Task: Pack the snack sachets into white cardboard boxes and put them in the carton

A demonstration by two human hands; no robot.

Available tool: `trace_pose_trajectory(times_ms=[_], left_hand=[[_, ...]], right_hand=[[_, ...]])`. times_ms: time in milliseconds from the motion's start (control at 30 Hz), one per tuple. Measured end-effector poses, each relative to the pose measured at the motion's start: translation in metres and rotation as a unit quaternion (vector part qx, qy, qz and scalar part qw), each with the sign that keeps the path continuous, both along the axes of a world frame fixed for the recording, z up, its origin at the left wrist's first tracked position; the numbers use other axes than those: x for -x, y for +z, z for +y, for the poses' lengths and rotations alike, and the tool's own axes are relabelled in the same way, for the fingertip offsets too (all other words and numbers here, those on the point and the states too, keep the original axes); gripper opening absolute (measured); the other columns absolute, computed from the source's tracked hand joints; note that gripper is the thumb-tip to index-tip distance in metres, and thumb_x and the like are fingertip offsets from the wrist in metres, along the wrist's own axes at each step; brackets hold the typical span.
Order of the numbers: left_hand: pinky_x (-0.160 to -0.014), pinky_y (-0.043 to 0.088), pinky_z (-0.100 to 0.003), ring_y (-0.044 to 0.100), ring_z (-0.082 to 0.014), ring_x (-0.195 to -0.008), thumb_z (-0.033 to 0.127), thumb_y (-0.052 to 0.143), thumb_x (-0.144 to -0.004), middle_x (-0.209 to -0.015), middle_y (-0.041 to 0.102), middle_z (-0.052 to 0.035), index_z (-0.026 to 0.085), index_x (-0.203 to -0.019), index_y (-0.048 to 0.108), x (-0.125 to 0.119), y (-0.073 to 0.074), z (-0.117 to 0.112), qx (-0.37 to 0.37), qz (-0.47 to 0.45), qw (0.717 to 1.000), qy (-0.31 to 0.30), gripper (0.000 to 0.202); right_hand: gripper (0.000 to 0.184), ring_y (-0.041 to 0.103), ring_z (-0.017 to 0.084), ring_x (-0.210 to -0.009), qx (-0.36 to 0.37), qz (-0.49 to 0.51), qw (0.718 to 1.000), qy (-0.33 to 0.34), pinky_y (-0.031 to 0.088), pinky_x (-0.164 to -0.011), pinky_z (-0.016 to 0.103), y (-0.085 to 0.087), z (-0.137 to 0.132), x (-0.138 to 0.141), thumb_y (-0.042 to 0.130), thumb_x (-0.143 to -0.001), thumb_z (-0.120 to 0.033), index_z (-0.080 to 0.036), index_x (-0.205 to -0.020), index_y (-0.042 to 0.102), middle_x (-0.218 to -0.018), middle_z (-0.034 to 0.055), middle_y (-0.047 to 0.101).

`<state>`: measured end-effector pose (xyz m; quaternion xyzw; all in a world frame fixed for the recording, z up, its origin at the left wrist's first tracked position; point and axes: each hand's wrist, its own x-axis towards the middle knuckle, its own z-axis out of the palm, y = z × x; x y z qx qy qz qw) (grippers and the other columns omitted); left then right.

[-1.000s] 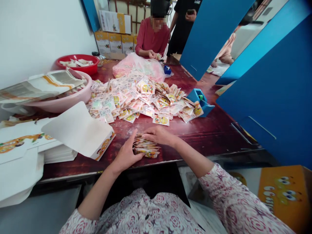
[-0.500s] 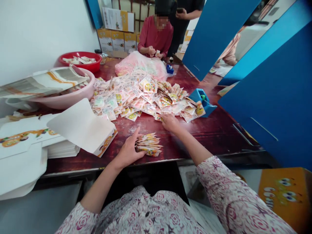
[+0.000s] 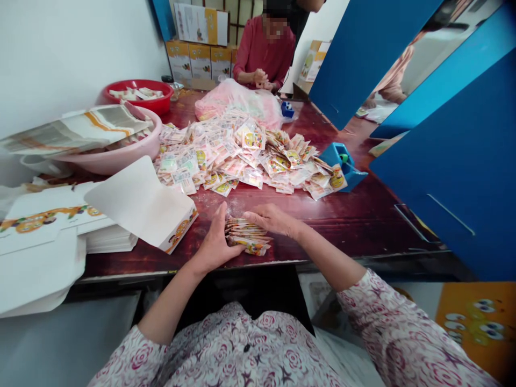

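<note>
Red-brown wooden table (image 3: 363, 228) under small stack of printed sachets (image 3: 246, 237). Left hand (image 3: 215, 240) open, fingers upright, cupped against stack's left end. Right hand (image 3: 273, 220) open, palm down, fingers over stack's right end. No closed grip; stack sits between both hands. Light, even pressure from both sides suits squaring edges. Loose sachet heap (image 3: 242, 156) lies beyond hands, apart from stack.

Sachet heap (image 3: 237, 156) on table (image 3: 363, 231): plastic bag (image 3: 237, 102) bhd it, basin (image 3: 116, 161) L, tape dispenser (image 3: 342, 166) R, small sachet stack (image 3: 246, 236) in front, open carton (image 3: 141, 204) front-L.
</note>
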<state>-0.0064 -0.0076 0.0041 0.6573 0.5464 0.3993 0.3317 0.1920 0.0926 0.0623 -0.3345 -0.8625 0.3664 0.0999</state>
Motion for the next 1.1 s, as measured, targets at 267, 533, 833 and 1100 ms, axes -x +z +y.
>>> trace_pose_trajectory(times_ms=[267, 533, 833, 1100], left_hand=[[-0.115, 0.038, -0.053, 0.056, -0.0310, -0.129, 0.023, 0.076, -0.072, -0.142, 0.057, -0.0131, 0.024, -0.160, 0.007, 0.000, 0.009, 0.000, 0.055, -0.006, 0.998, -0.041, 0.112], [-0.115, 0.039, -0.052, 0.056, -0.0318, -0.130, 0.021, 0.078, -0.070, -0.142, 0.057, -0.0141, 0.023, -0.160, 0.011, 0.000, 0.014, 0.000, 0.057, 0.008, 0.998, -0.037, 0.113], [-0.121, 0.031, -0.056, 0.038, -0.0364, -0.147, 0.026, 0.077, -0.071, -0.160, 0.035, -0.0207, 0.018, -0.160, 0.013, 0.000, 0.007, 0.001, 0.035, 0.009, 0.999, -0.022, 0.110], [-0.121, 0.033, -0.055, 0.040, -0.0365, -0.146, 0.028, 0.079, -0.069, -0.159, 0.035, -0.0196, 0.021, -0.160, 0.016, 0.004, 0.000, 0.001, 0.027, -0.003, 0.999, -0.026, 0.110]], right_hand=[[0.044, 0.062, 0.025, -0.120, -0.183, -0.047, 0.966, -0.177, 0.045, -0.105, 0.036, -0.028, 0.087, 0.017, 0.063, -0.087, -0.022, -0.017, -0.131, 0.066, -0.133, 0.0095, 0.067], [0.032, 0.069, 0.023, -0.099, -0.219, -0.111, 0.938, -0.244, 0.049, -0.090, 0.032, -0.033, 0.105, 0.028, 0.047, -0.100, -0.029, -0.020, -0.113, 0.075, -0.106, 0.0096, 0.077], [0.040, 0.065, 0.016, -0.076, -0.030, -0.053, 0.998, 0.032, 0.047, -0.071, 0.027, 0.002, 0.023, 0.012, 0.042, -0.101, -0.036, -0.018, -0.097, 0.077, -0.089, 0.0045, 0.076], [0.089, 0.061, 0.037, -0.117, -0.139, -0.212, 0.966, 0.050, 0.050, -0.096, 0.046, 0.015, -0.028, 0.021, 0.082, -0.068, -0.050, -0.015, -0.143, 0.050, -0.134, 0.0200, 0.063]])
